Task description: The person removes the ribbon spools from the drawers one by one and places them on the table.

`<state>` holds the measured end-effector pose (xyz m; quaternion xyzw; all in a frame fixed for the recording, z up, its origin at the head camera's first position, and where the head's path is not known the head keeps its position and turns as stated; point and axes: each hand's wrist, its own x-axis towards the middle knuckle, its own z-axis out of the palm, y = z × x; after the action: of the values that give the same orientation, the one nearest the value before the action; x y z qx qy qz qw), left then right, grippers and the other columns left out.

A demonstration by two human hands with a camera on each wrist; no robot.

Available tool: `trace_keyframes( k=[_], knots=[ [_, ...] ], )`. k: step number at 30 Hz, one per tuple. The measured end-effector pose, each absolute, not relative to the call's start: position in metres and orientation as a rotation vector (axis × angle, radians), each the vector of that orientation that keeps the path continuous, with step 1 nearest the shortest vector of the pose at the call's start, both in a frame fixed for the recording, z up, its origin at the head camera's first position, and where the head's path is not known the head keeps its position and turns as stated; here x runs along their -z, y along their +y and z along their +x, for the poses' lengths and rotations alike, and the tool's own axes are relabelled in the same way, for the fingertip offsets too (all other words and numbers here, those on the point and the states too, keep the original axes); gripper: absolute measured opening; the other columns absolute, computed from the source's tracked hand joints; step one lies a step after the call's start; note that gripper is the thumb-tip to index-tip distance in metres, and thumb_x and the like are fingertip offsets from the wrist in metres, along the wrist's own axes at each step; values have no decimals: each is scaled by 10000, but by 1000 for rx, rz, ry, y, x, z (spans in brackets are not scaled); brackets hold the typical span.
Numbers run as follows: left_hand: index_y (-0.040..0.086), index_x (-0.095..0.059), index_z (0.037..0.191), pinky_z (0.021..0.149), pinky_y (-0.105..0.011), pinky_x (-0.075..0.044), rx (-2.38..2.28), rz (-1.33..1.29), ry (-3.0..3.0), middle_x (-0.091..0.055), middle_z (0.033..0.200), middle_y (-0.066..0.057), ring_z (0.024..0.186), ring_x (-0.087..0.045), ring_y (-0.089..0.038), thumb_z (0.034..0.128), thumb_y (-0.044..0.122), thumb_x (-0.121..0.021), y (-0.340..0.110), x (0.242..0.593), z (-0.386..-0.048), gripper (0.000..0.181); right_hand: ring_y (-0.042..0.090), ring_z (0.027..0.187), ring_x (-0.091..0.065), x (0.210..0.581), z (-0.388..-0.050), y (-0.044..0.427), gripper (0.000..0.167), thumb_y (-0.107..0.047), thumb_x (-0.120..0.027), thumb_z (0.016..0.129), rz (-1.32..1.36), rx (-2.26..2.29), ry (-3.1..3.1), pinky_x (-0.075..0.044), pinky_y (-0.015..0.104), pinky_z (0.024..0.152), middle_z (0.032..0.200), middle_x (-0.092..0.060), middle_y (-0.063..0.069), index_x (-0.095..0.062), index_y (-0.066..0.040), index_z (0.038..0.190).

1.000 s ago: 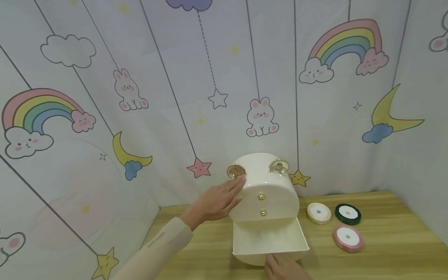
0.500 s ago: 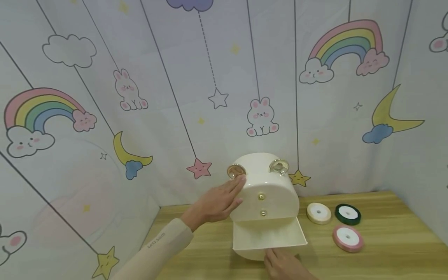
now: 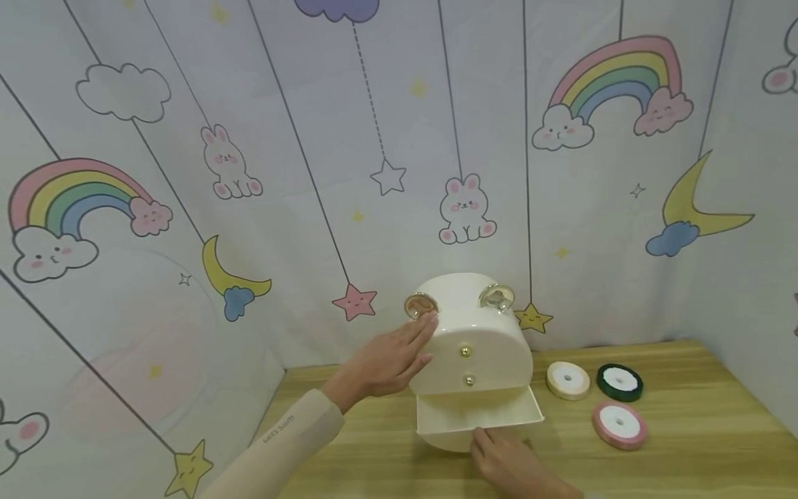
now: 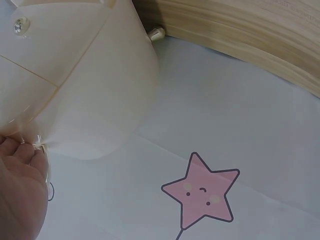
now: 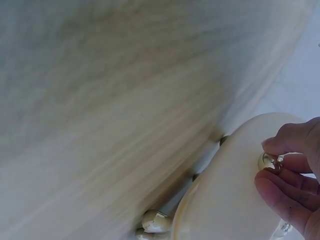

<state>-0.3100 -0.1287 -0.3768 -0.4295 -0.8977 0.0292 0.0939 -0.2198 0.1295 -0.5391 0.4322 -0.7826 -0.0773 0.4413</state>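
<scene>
A cream storage box [image 3: 449,371] with two gold ring-shaped ears and small gold knobs stands on the table. Its bottom drawer [image 3: 479,410] is pulled partway out, and its inside looks bare. My left hand [image 3: 389,360] rests on the box's upper left shoulder, fingers fairly straight, fingertips just below the left gold ear [image 3: 420,303]. In the left wrist view the fingers [image 4: 25,152] touch the box's rounded edge. At the drawer front is my right hand [image 3: 508,461]; in the right wrist view, thumb and fingers pinch a gold drawer knob [image 5: 267,162].
To the right of the box lie three ribbon spools: cream [image 3: 568,380], dark green [image 3: 620,382] and pink [image 3: 620,425]. The wooden table [image 3: 704,416] meets a patterned cloth backdrop [image 3: 299,263] behind the box and at both sides.
The drawer has slid inward toward the box, and the right hand has moved forward with it. The left hand stays in place on the box.
</scene>
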Motion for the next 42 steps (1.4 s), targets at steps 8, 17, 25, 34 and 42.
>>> trace_keyframes(
  k=[8,17,25,34,42],
  knots=[
    [82,-125,1695,1310,-407,-313,-54,-1269,-2668,-141,1783,-76,1634,-259,-259,1149,420,-285,-129,377,-308,662,111,671,-567,539,-228,127,514,91,-265,971,1038,164,-1948,-468,207,521,857,-585,22,-736,-65,836],
    [85,-127,1695,1310,-403,-312,-35,-1281,-2636,-149,1782,-70,1639,-247,-235,1150,427,-277,-128,378,-309,660,124,649,-569,541,-238,126,576,93,-223,1038,977,183,-1935,-492,222,525,849,-595,37,-749,-55,857],
    [58,-154,1688,1310,-407,-312,-45,-1277,-2622,-175,1775,-96,1636,-255,-253,1151,421,-277,-128,378,-308,659,124,666,-578,542,-245,125,499,98,-300,983,977,196,-1987,-516,222,549,858,-607,40,-768,-48,886],
    [65,-143,1690,1311,-411,-311,-48,-1267,-2652,-160,1778,-88,1636,-254,-254,1146,404,-309,-128,377,-306,662,135,686,-600,540,-250,125,188,18,-742,750,1008,163,-2075,-531,249,562,893,-624,54,-756,-36,929],
    [63,-141,1690,1309,-413,-315,-50,-1272,-2655,-155,1780,-91,1637,-253,-254,1147,409,-301,-127,376,-307,663,129,724,-625,537,-258,123,335,-34,-925,669,993,205,-2139,-562,233,621,937,-643,40,-784,-59,971]
  ],
)
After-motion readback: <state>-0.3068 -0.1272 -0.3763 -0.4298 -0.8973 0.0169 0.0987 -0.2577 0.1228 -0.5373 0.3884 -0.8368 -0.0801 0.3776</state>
